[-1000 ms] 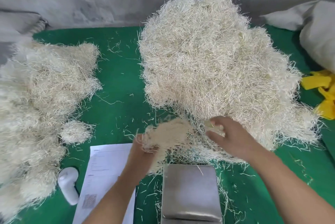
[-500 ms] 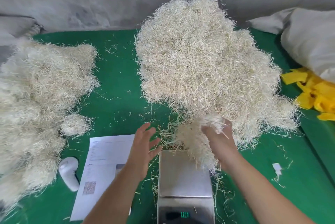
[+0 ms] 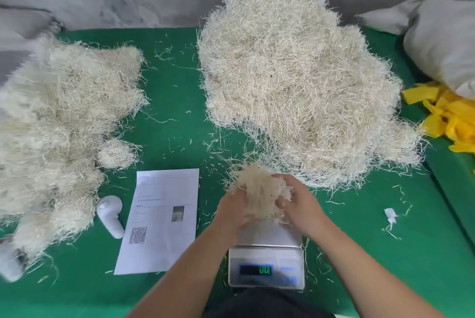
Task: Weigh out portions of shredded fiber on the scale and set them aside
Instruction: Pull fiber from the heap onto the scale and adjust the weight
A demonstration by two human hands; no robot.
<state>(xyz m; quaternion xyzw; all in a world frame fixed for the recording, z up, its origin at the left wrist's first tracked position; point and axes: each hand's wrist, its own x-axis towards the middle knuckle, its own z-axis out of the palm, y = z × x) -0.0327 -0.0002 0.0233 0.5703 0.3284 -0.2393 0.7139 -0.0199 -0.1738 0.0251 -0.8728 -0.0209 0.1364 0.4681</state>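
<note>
Where paper sheet point(image 3: 160, 217) adjoins scale point(image 3: 267, 261)

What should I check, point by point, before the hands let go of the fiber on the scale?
1. Portion of fiber is over the scale platform: ok, though some strands reach past the far edge.
2. Both hands hold the portion: ok, left hand and right hand cup it from either side.
3. Portion is apart from the big pile: cannot tell, loose strands lie between them.
4. Scale display is lit: ok.
5. Reading is legible: not ok, digits are blurred.
6. Paper sheet lies off the scale: ok, it is beside it.
</note>
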